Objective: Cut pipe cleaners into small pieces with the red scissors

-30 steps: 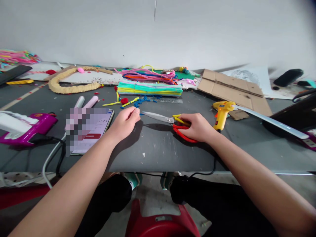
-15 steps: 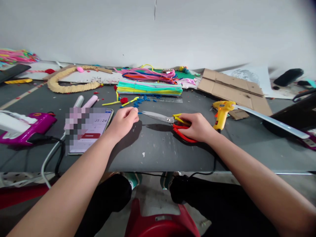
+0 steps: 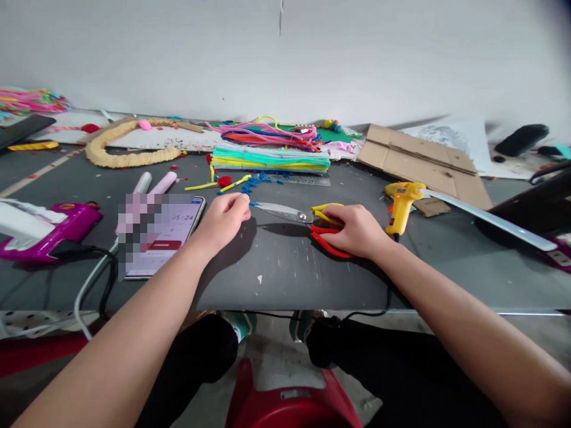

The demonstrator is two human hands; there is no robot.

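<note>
My right hand grips the red and yellow handles of a pair of scissors that lie low over the dark table, blades pointing left. My left hand rests on the table with its fingers curled in a pinch at the blade tips. A small blue bit shows at the fingertips, too small to name. Loose blue snippets lie just beyond the hands.
A phone lies left of my left hand. A yellow glue gun stands right of my right hand, a magenta glue gun far left. Stacked pipe cleaners, a fuzzy tan ring and cardboard lie farther back.
The scissors have slid slightly left, so the blade tips now reach my left fingertips. Both arms are otherwise nearly still.
</note>
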